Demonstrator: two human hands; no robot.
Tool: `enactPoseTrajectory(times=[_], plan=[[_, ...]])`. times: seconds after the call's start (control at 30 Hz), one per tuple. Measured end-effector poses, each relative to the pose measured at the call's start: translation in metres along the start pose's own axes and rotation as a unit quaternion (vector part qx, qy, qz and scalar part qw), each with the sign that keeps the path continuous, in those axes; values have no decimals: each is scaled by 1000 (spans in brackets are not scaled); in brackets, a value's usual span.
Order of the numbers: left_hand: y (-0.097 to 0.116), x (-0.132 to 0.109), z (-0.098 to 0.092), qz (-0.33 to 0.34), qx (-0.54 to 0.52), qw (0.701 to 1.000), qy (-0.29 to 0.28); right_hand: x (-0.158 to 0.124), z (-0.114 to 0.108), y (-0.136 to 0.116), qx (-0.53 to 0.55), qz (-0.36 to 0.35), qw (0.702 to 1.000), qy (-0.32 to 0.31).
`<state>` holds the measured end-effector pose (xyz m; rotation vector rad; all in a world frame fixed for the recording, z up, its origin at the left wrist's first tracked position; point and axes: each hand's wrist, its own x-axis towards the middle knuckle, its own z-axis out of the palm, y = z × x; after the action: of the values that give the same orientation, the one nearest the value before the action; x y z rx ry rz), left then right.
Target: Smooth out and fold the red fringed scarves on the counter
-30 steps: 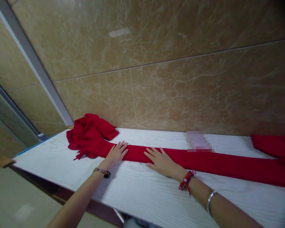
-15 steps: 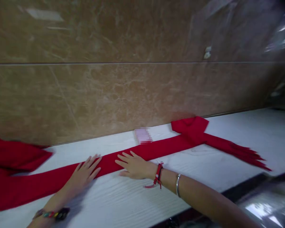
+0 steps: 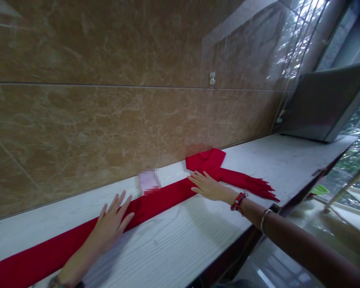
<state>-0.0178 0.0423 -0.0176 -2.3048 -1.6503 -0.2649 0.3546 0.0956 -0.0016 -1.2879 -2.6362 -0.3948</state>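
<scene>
A long red scarf (image 3: 165, 196) lies stretched along a white wooden shelf (image 3: 180, 244) against a marble-tiled wall. Its right end is folded over near the wall and finishes in a fringe (image 3: 258, 186). My left hand (image 3: 112, 222) rests flat on the scarf, fingers spread. My right hand (image 3: 208, 186) lies flat on the scarf near the folded end, fingers stretched out. Red string and a silver bangle circle my right wrist.
A small pale blurred patch (image 3: 149, 182) sits on the shelf by the wall, behind the scarf. A dark grey box (image 3: 321, 104) stands at the shelf's far right end. Shiny floor and greenery show beyond the shelf's front edge on the right.
The view has swung to the right along the shelf. My right hand has slid along the scarf to near its folded end, and my two hands are now further apart.
</scene>
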Motion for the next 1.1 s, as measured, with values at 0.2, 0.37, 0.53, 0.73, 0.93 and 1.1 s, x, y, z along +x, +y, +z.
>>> enactPoseTrajectory(times=[0.2, 0.37, 0.53, 0.73, 0.93, 1.1], plan=[[63, 22, 7, 79, -27, 997, 3, 26, 12, -42, 84, -40, 995, -24], [55, 10, 11, 58, -38, 997, -41, 9, 29, 10, 15, 4, 998, -53], [59, 12, 8, 7, -40, 997, -72, -15, 23, 77, -80, 67, 993, -54], [60, 11, 8, -18, -41, 996, -80, 2, 6, 56, -69, 74, 995, -13], [58, 8, 14, -38, -22, 998, -46, 11, 24, 20, -2, 3, 999, -51], [23, 12, 11, -84, -31, 992, -84, 6, 23, 62, -41, 60, 996, -49]])
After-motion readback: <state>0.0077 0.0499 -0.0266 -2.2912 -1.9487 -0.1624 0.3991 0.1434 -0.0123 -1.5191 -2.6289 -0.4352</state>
